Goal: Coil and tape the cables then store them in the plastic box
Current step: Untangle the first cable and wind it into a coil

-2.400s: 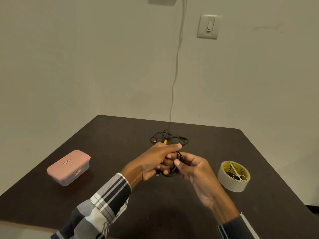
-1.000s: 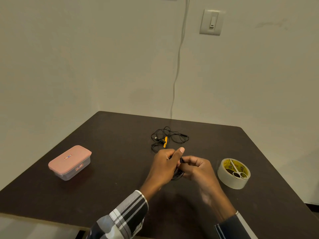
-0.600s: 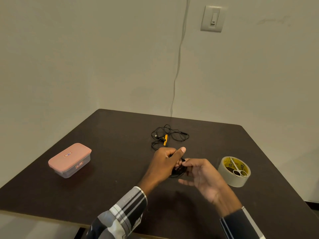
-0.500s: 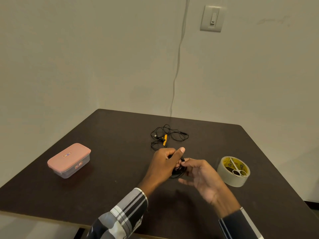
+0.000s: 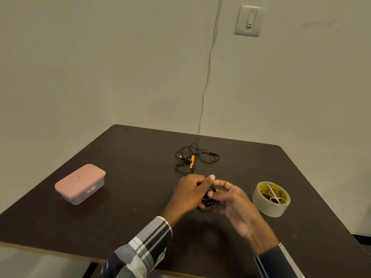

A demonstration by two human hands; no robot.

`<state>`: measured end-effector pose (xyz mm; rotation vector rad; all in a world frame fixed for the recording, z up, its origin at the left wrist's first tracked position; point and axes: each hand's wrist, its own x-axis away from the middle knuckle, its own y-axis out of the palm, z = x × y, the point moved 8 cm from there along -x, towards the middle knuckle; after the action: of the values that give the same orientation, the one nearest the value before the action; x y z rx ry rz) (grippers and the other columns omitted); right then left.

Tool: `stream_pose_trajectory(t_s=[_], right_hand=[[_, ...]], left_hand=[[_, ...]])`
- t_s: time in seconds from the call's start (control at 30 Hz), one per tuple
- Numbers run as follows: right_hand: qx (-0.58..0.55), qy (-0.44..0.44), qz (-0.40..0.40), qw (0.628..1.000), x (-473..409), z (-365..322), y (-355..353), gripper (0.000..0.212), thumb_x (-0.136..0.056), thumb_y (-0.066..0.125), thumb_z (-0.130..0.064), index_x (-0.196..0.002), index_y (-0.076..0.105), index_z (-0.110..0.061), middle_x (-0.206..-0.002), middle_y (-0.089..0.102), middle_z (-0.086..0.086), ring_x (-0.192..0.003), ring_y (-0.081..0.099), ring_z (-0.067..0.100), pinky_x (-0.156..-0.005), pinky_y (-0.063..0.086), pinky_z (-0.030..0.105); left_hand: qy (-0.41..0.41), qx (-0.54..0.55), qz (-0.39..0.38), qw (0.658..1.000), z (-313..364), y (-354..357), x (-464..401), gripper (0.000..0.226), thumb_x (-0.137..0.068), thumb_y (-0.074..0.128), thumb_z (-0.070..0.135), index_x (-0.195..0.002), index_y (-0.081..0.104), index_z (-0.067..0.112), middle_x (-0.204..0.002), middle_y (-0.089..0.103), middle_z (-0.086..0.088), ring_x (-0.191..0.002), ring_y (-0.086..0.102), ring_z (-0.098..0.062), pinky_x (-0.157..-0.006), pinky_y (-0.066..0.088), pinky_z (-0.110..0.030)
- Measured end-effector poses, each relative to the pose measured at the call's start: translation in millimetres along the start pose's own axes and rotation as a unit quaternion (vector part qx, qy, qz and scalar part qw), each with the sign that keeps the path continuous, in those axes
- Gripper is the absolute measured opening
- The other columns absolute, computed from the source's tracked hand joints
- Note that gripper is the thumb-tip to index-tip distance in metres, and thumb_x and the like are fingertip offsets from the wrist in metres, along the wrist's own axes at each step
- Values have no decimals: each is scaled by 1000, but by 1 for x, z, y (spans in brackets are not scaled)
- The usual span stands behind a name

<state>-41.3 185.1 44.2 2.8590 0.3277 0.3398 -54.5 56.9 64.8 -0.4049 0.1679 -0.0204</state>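
The table (image 5: 124, 199) at the frame's centre is dark, matt and smooth. The box (image 5: 80, 184) at left is clear plastic under a satin pink lid; the tape roll (image 5: 270, 199) at right looks glossy, the plaid sleeve (image 5: 148, 243) woven cloth.

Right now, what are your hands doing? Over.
Left hand grips black cable coil; right hand pinches it. Second cable loose on table. Tape roll untouched, box lidded. Nothing blocking.

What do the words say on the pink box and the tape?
Nothing can be read here.
Lid sticker on the plastic box: too small and blurred.
Side sticker on the same box: too blurred.
Yellow core of the tape roll: black marks, not legible.
Wall switch: no text visible.
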Motion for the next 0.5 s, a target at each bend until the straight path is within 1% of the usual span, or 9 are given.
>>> stream_pose_trajectory(t_s=[0.07,0.13,0.17,0.2,0.27,0.33,0.4,0.47,0.5], right_hand=[[-9,-8,7,1000,-2,0,-3,46,-82,68,8,-125,55,-2,-105,74,21,-98,71,40,-90,56,50],[-6,-10,22,1000,-4,-1,-5,41,-83,64,11,-122,57,-3,-95,74,17,-92,71,34,-84,56,45],[-5,-10,28,1000,-4,-1,-6,40,-83,61,11,-120,59,-4,-90,73,15,-89,71,31,-84,55,45],[-2,-11,30,999,-5,-2,-6,40,-83,59,12,-119,60,-5,-88,72,13,-88,70,28,-88,54,48],[2,-13,29,999,-6,-3,-4,41,-82,57,12,-118,61,-6,-85,72,12,-87,68,26,-98,50,54],[4,-16,28,999,-6,-4,-3,42,-81,55,13,-119,61,-5,-83,71,12,-85,68,25,-100,48,56],[-4,-17,27,999,-8,-4,-2,43,-80,54,15,-118,62,-3,-84,70,14,-84,67,27,-93,54,57],[-17,-20,23,999,-9,-4,-2,41,-81,53,16,-116,63,-3,-84,70,17,-82,68,27,-77,60,50],[-20,-22,20,999,-9,-5,-2,41,-81,52,16,-116,63,-3,-84,70,17,-82,69,27,-73,60,47]], left_hand=[[-2,11,10,1000,0,-2,0,48,-98,50,50,-67,64,15,-71,72,-4,-50,68,-19,-52,51,-36],[-2,16,20,1000,-2,-2,0,50,-97,51,51,-69,64,11,-69,70,-2,-52,68,-21,-57,57,-41],[-1,16,22,1000,-2,-2,0,51,-97,50,51,-70,65,10,-68,69,-3,-54,69,-22,-59,58,-42],[-2,18,21,1000,-3,-1,-1,50,-97,50,51,-70,65,12,-68,69,-3,-56,69,-23,-60,58,-42],[-12,32,16,999,-6,0,-2,47,-97,50,52,-68,67,18,-66,69,3,-58,69,-20,-62,59,-42],[-20,47,17,999,-8,1,-2,47,-97,50,52,-70,68,18,-69,70,2,-61,69,-16,-62,62,-40],[-24,42,13,999,-10,3,-3,48,-97,50,53,-74,68,15,-73,70,-1,-65,70,-13,-62,62,-36],[-25,44,3,999,-10,5,-2,48,-97,49,52,-74,68,15,-72,68,1,-64,68,-6,-60,61,-29],[-26,48,0,999,-10,5,-3,48,-97,50,52,-74,69,15,-72,69,1,-64,67,-5,-60,61,-28]])
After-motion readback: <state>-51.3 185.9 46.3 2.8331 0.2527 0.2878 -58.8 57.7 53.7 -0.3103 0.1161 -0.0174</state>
